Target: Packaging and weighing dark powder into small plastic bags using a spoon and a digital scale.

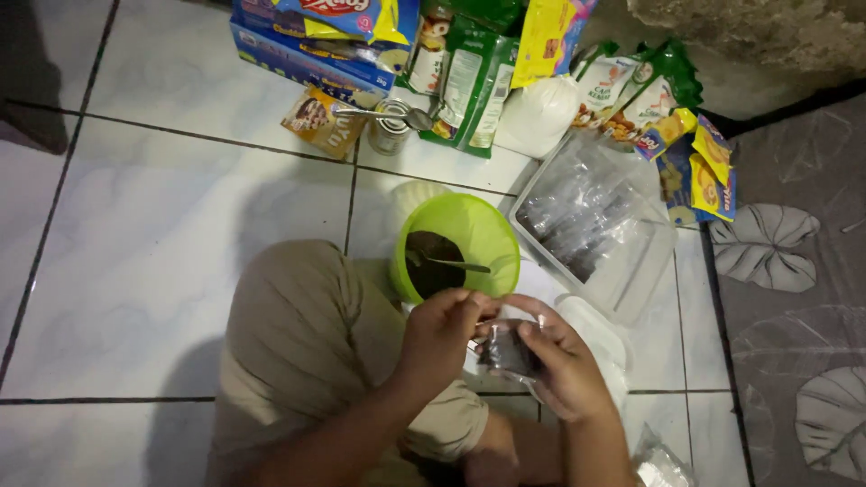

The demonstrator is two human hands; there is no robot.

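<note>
Both my hands meet over my lap and hold a small clear plastic pouch (507, 350) with a dark filling. My left hand (439, 334) pinches its upper edge, and my right hand (557, 361) cups it from the right and below. Just beyond my hands a green plastic bowl (478, 227) stands tilted on the tiled floor, with a dark brown mixture (431, 261) inside and a metal spoon (448, 263) resting in it.
A clear plastic tray (631, 271) with several filled dark pouches lies to the right of the bowl. Snack packets, a blue box (298, 56) and an open tin (390, 128) with a spoon are piled at the back. A patterned mat (794, 289) covers the floor at right.
</note>
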